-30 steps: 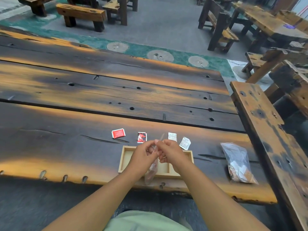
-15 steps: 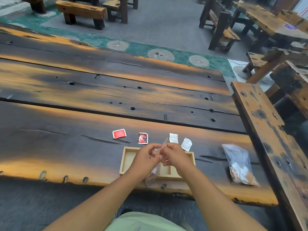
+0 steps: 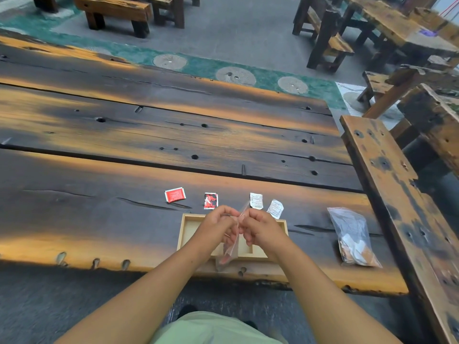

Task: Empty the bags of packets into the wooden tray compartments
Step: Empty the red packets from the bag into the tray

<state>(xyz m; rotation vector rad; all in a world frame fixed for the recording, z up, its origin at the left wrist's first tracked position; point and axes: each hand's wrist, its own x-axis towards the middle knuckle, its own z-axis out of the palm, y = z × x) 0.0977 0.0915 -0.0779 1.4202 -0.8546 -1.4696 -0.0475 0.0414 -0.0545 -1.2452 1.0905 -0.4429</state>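
Both hands are at the near desk edge: left hand [image 3: 218, 227] and right hand [image 3: 260, 227] each pinch the top of a small clear bag [image 3: 229, 252], fingers curled, the bag hanging between them over the wooden tray [image 3: 188, 229] with reddish packets bunched in its bottom. Tray sits flat on the desk [image 3: 99, 219], compartments mostly hidden by the hands, contents can't tell. Just beyond it, a row of loose packets: red packet [image 3: 175, 194], red-and-black packet [image 3: 210, 200], white packet [image 3: 256, 201], second white packet [image 3: 275, 208]; full clear bag [image 3: 354, 237] lies flat to the right, well apart from the tray.
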